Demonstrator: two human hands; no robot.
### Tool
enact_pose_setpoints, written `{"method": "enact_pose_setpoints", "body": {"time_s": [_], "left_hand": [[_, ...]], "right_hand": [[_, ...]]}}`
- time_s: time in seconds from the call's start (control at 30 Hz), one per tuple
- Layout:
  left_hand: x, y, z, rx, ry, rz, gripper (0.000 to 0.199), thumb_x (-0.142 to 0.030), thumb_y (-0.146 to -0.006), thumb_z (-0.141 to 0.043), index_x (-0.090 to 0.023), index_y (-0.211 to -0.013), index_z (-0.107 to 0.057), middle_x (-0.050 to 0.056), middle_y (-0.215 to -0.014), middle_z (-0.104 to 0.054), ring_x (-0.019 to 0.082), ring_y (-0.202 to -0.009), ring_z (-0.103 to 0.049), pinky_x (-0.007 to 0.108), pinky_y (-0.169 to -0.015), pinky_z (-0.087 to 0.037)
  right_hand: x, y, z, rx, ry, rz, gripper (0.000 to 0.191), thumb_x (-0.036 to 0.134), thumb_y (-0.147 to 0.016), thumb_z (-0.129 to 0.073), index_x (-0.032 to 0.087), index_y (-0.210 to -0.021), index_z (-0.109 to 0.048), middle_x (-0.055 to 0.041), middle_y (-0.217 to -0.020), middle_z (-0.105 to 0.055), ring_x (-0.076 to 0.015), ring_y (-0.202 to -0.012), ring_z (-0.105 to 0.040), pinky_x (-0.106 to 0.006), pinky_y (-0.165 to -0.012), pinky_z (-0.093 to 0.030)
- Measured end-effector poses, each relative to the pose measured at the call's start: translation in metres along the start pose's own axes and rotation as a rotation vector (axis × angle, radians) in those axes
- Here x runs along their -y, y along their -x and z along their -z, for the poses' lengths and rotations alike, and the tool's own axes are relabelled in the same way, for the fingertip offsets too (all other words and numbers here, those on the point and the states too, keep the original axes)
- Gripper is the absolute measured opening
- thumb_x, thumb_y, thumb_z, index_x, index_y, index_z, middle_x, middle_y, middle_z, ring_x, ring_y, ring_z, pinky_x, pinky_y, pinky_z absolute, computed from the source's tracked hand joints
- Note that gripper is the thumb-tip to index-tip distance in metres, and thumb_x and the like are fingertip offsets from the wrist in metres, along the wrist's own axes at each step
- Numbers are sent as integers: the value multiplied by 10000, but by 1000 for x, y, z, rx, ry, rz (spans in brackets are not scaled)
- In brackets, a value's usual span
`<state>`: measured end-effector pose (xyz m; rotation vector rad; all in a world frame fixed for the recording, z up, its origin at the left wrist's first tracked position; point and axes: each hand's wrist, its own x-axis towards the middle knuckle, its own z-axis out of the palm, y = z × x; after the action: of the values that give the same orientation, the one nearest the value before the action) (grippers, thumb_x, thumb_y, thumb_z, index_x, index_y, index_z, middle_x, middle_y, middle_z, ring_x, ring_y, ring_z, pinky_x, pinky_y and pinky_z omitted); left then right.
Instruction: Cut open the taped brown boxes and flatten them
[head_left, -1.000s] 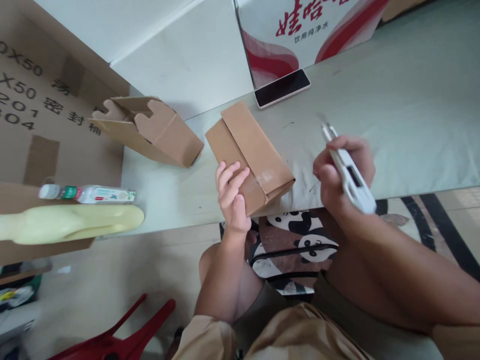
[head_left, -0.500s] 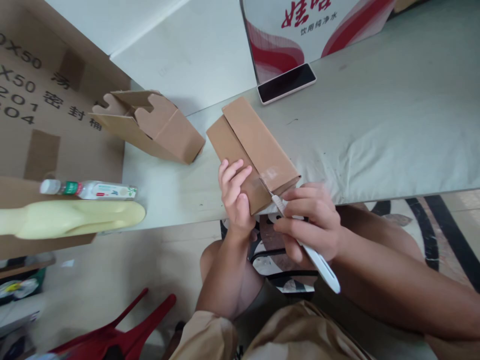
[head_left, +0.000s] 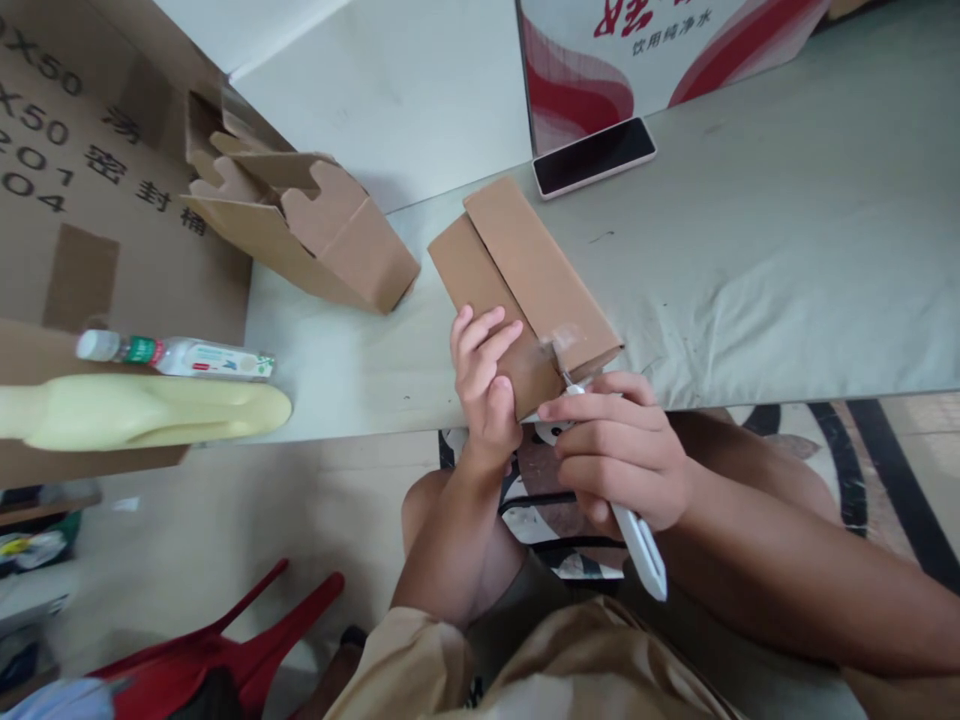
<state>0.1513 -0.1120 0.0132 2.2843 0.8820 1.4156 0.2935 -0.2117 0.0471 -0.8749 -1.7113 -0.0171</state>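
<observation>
A closed brown cardboard box (head_left: pixel 536 275) lies tilted at the edge of the cloth-covered table, clear tape across its lower seam. My left hand (head_left: pixel 486 375) grips the box's lower left side, its fingers resting on the top face. In my right hand (head_left: pixel 619 445) is a white craft knife (head_left: pixel 641 550), its thin blade touching the tape at the seam. The knife's handle points down toward my lap. To the left of the box stands an open cardboard box (head_left: pixel 322 225) with notched flaps.
A phone (head_left: pixel 595 158) lies behind the box, against a red and white carton (head_left: pixel 660 60). At left are a plastic bottle (head_left: pixel 202 358), a pale yellow object (head_left: pixel 150 410) and a large carton (head_left: pixel 45 240). A red chair (head_left: pixel 225 645) stands on the floor below.
The whole view has shifted a little. The knife stands more steeply, its blade tip at the taped seam, and my right fingers have moved closer to the box. Another box shows behind the open one.
</observation>
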Motion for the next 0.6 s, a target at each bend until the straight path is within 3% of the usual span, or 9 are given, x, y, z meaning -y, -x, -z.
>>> {"method": "enact_pose_setpoints", "body": {"time_s": [0.1,0.4,0.6], "left_hand": [[-2,-1,1,16,-33,31,651,-548,-1052,-126,-243,-1232,-673,63,-1326,-680,248,-1460,-484,505,-1293,-289],[-9,-1,1,25,-11,29,563,-474,-1070,-194,-217,-1271,-652,81,-1355,-653,262,-1433,-490,542,-1290,-272],[-12,-4,6,84,-28,57,582,-488,-1071,-180,-224,-1244,-669,83,-1351,-644,270,-1443,-472,544,-1282,-286]], "right_hand": [[3,-3,-3,-29,-18,-25,390,322,-1070,-396,224,-758,-610,23,-699,-678,-149,-949,-749,-362,-850,-462],[4,-8,-9,7,22,12,387,279,-1044,-379,208,-741,-610,-6,-653,-587,-162,-815,-672,-357,-708,-385],[-2,-18,1,146,16,77,396,247,-1047,-339,203,-729,-571,-5,-621,-531,-163,-723,-581,-364,-656,-325]]}}
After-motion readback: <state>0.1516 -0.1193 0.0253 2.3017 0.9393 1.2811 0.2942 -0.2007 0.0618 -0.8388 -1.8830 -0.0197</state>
